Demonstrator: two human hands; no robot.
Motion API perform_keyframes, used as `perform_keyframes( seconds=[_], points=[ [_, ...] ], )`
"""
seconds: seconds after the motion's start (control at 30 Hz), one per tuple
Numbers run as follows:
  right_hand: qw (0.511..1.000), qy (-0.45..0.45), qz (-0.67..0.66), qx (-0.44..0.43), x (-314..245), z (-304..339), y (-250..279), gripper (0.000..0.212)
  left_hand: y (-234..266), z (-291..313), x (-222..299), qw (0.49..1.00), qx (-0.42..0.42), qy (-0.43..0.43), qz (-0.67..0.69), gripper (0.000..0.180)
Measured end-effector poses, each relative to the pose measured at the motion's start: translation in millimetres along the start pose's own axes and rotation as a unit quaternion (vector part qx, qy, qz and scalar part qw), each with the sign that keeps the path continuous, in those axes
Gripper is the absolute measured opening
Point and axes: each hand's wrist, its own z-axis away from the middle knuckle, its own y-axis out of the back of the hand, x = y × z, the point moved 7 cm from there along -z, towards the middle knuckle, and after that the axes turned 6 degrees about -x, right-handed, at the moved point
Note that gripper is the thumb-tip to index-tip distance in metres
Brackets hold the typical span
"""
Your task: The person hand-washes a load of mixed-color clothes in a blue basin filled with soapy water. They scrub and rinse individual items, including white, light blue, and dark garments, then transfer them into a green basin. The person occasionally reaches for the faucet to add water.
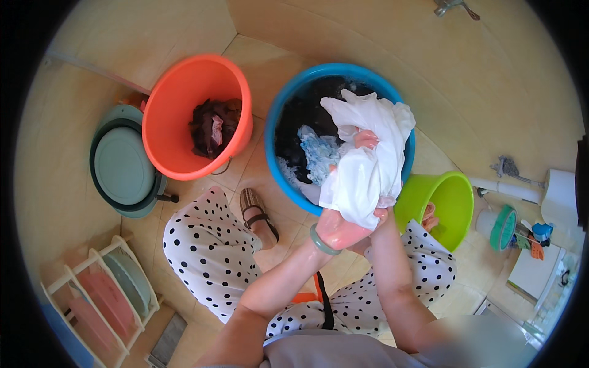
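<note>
Right, the white cloth [380,175] is up above the near right part of the blue tub [334,69], bunched and wet-looking, and both hands are on it! The left hand [343,228], a pale green bangle [323,243] at its wrist, grasps the near edge. The right hand [366,139] is mostly buried in the folds; a patch of skin peeps out, but I can't tell how its fingers are closed.

Down inside the tub, a pale blue cloth [318,154] sits just left of the white one, suds beside it, with dark contents all around; whether that's fabric or water, I can't say.

Out to the right, a lime green bucket [459,199] stands just beside the tub, a peach-coloured cloth [430,217] within. Over on the left, a little apart from the tub, there's the orange bucket [169,113], dark clothes [205,132] heaped at its bottom and a pink piece [217,130] on top. Left again, grey-green basins [125,165] lean by the wall, and lower down a white rack [93,254] carries pink and green ones.

Between the buckets, knees apart in spotted trousers [202,251], the person sits, one brown sandal [260,217] planted on the tiled floor [292,232].
</note>
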Motion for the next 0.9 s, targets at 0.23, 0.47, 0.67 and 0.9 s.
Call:
perform_keyframes(
  seconds=[0.23,0.47,0.67,0.9],
  points=[
    [0.994,-0.060,0.072,-0.049,-20,-18,-51,0.056,-22,-9,5,0.883,0.108,0.116,-0.442,0.038],
    [0.937,-0.052,0.340,0.057,-44,-41,-52,0.046,-38,-38,29,0.771,0.150,0.045,-0.617,0.035],
    [0.822,-0.033,0.537,0.186,-44,-46,-23,0.059,-4,-46,69,0.604,0.163,-0.018,-0.780,0.046],
    [0.517,-0.061,0.817,0.249,-53,-51,7,0.074,25,-51,91,0.518,0.220,-0.032,-0.826,0.047]
  ],
)
